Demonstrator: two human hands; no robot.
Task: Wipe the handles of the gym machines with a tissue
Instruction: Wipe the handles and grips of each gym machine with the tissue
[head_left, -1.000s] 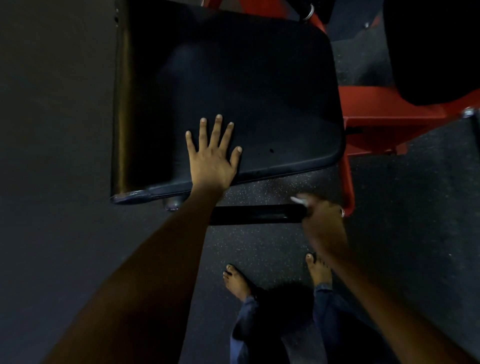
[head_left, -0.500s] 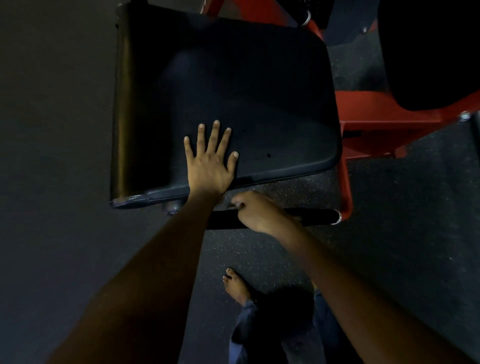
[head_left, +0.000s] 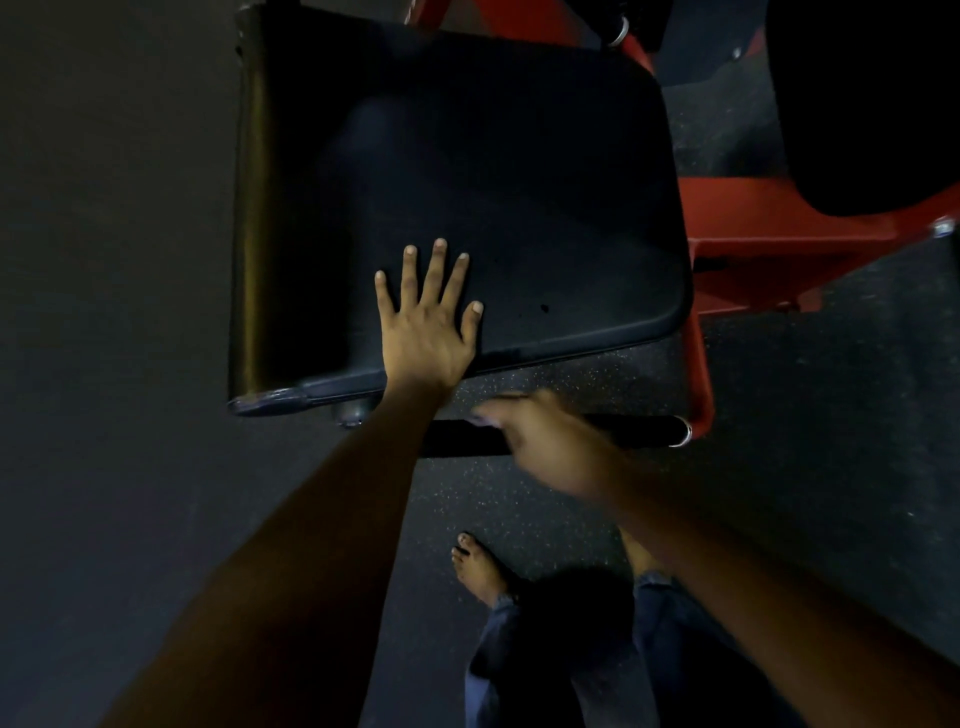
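A black foam handle (head_left: 644, 430) runs level below the front edge of a large black seat pad (head_left: 467, 156), ending in a metal ring on the right. My right hand (head_left: 550, 447) is blurred by motion and curls over the handle near its middle. A pale scrap that looks like the tissue (head_left: 482, 420) peeks out at its fingertips. My left hand (head_left: 423, 322) lies flat with fingers spread on the pad's near edge.
The red machine frame (head_left: 753, 249) stands to the right of the pad and curves down to the handle's end. Another black pad (head_left: 872, 104) fills the top right. My bare feet (head_left: 480, 569) stand on the dark speckled rubber floor just below the handle.
My right hand slid left along the handle from its right end toward the middle, then shifted slightly back right. My left hand stayed flat on the pad.
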